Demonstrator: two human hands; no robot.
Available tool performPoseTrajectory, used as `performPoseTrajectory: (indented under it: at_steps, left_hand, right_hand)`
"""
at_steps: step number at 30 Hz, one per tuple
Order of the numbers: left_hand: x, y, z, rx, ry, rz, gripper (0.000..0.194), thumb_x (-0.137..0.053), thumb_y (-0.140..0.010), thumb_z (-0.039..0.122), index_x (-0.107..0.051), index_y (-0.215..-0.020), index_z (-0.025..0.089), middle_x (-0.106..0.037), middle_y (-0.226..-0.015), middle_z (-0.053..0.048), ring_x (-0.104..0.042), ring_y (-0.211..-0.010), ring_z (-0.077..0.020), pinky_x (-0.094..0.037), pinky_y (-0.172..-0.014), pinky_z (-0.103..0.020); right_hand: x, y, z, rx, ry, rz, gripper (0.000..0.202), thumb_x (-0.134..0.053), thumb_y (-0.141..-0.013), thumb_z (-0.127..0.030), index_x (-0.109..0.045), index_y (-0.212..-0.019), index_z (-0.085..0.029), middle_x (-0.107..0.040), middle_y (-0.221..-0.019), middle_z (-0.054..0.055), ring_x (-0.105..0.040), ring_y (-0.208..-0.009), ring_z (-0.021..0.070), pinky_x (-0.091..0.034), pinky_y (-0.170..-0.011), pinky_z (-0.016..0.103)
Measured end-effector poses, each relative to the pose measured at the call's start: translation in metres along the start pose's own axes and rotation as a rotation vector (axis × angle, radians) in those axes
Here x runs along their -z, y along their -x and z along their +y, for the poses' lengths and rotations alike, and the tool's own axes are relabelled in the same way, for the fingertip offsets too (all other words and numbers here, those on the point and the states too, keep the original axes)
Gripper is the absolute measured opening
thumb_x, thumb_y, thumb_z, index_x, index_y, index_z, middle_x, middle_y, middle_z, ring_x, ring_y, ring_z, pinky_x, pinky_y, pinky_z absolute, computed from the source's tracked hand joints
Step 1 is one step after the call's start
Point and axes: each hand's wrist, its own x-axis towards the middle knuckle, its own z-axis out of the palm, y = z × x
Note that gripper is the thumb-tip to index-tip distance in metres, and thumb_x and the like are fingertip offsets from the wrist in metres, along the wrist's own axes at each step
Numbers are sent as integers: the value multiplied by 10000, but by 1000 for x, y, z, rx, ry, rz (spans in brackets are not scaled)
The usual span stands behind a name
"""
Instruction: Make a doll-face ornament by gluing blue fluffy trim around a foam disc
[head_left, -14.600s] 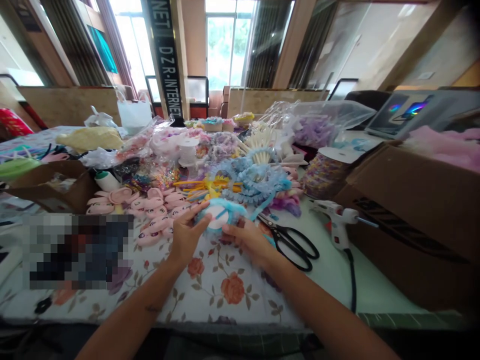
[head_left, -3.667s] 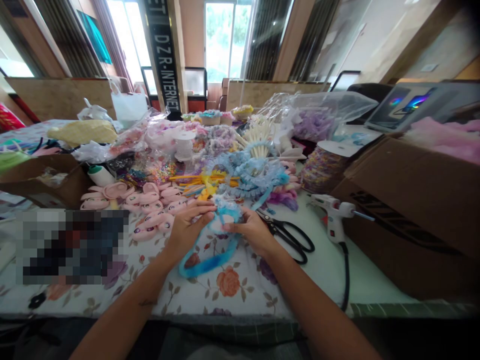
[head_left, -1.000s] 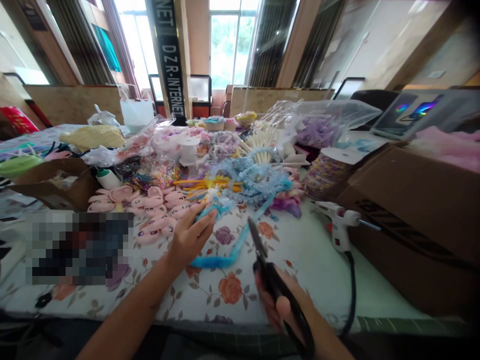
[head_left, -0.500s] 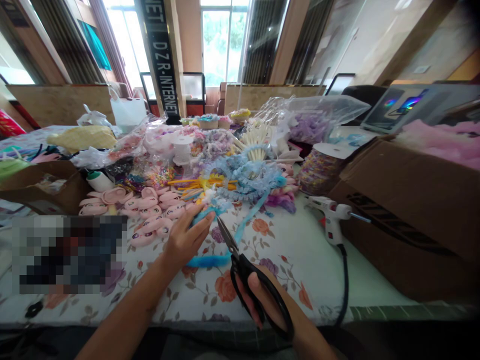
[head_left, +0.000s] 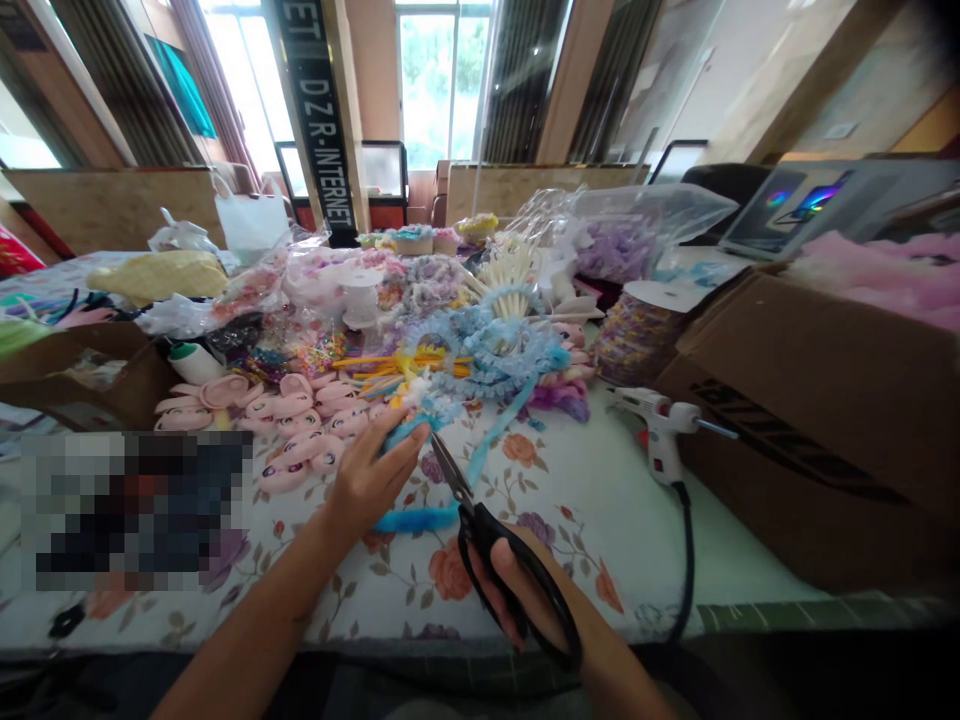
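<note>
My right hand (head_left: pixel 517 575) is closed around the handles of black scissors (head_left: pixel 480 525). Their blades lie nearly together, and the tips point up-left, close to my left fingertips. My left hand (head_left: pixel 379 465) is closed on a bright blue fluffy piece (head_left: pixel 405 432), most of it hidden under the fingers. Just beyond those fingers is a small white and yellow fluffy bit (head_left: pixel 415 392). A blue ribbon (head_left: pixel 487 440) runs from the pale blue ruffled trim (head_left: pixel 502 350) down to the right of my left hand. Behind the scissor blades a brighter blue fluffy strip (head_left: pixel 420 520) lies on the cloth.
Several pink padded pieces with eyes (head_left: pixel 300 450) lie left of my hands. A white glue gun (head_left: pixel 664 430) with a black cord stands at right, before a large cardboard box (head_left: pixel 817 430). A spool of multicoloured trim (head_left: pixel 637 335), plastic bags and a smaller brown box (head_left: pixel 90 375) surround the pile.
The view has shifted slightly. Both hands, the scissors and the blue piece keep almost the same place relative to one another.
</note>
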Motion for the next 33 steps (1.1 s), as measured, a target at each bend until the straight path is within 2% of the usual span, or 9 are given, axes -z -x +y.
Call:
performPoseTrajectory:
  at_steps: [6, 11, 18, 26, 33]
  left_hand:
    - [1, 0, -1, -35, -52, -2, 432, -626, -815, 63, -573, -1224, 191, -613, -1177, -159, -607, -1124, -249, -540, -922, -371]
    - [1, -1, 0, -27, -47, 4, 424, -639, -796, 44, -592, -1196, 176, -607, -1182, -173, -610, -1120, -256, -536, -928, -374]
    - [1, -3, 2, -20, -38, 33, 409, -619, -819, 65, -590, -1206, 195, -623, -1176, -158, -621, -1107, -244, -537, -917, -362]
    - [2, -4, 3, -13, 13, 23, 463, -629, -799, 35, -570, -1233, 184, -616, -1172, -169, -615, -1103, -250, -534, -904, -373]
    - [3, -4, 5, 0, 48, 20, 478, -612, -824, 71, -544, -1276, 211, -608, -1209, -159, -613, -1116, -252, -534, -912, -374]
  right_hand:
    - [-6, -3, 0, -7, -24, 16, 620, -383, -794, -782, -484, -696, -179, -428, -485, -65, -398, -321, 50, -299, -303, 154]
    - [-7, -6, -2, 42, 25, 4, 633, -377, -789, -788, -486, -671, -176, -437, -483, -56, -416, -323, 53, -295, -309, 159]
    - [-14, -10, -4, -9, -21, 70, 668, -448, -673, -854, -463, -611, -189, -367, -404, -84, -362, -282, 51, -248, -275, 161]
    - [-16, -7, -2, 49, -35, 110, 611, -491, -742, -776, -429, -576, -191, -378, -417, -71, -351, -309, 43, -233, -302, 164]
    - [-20, -8, 0, -31, -43, 157, 626, -531, -672, -808, -482, -621, -186, -379, -408, -79, -346, -299, 51, -244, -290, 171]
